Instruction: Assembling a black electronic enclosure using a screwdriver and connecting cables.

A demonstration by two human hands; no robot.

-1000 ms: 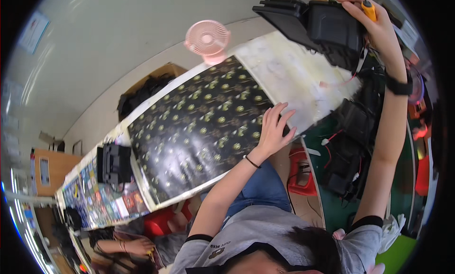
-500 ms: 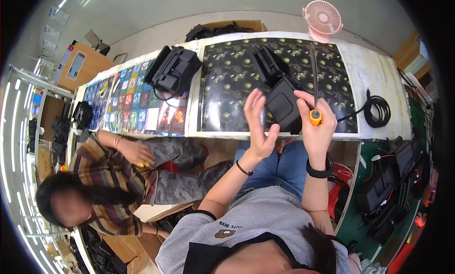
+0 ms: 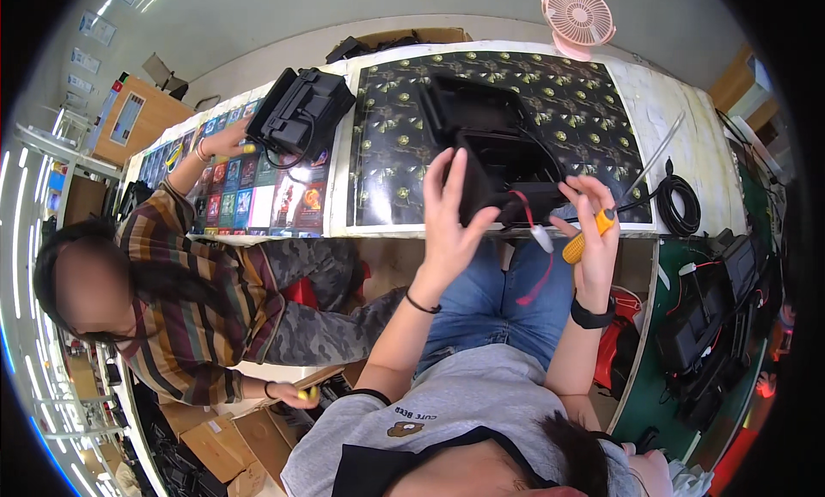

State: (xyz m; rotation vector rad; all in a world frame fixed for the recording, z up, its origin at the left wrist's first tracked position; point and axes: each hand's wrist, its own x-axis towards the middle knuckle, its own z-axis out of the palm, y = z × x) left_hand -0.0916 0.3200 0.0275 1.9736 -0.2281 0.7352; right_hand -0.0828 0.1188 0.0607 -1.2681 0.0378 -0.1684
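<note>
Far left: co-worker in striped shirt [image 3: 198, 299] sits beside the table [image 3: 687, 145]; one hand reaches up to a black device [image 3: 301, 110] lying on a mat w/ colourful picture tiles [image 3: 258, 196], other hand low by cardboard boxes [image 3: 232, 437], holding sth small & yellow.

Centre: black mat w/ gold pattern [image 3: 395, 119] covers table. Person's left hand [image 3: 451, 218] raised, fingers spread & straight, palm pressed flat vs left side of a black electronic device [image 3: 494, 153]. Device is tilted up off the mat at near table edge, btw both hands. Red wire [image 3: 537, 265] & a white connector dangle from its underside over the person's jeans.

Right of it: right hand [image 3: 593, 231] curled round an orange-yellow handled screwdriver [image 3: 589, 237], thumb & fingers pinching handle, tip end towards device; whether tip touches it – can't tell. Black watch on that wrist.

Further right: coiled black cable [image 3: 679, 201] on bare pale part of table, thin clear rod just beside. Pink desk fan [image 3: 577, 16] at far edge, top. Far right, below table level: more black devices [image 3: 713, 317] stacked on green surface
</note>
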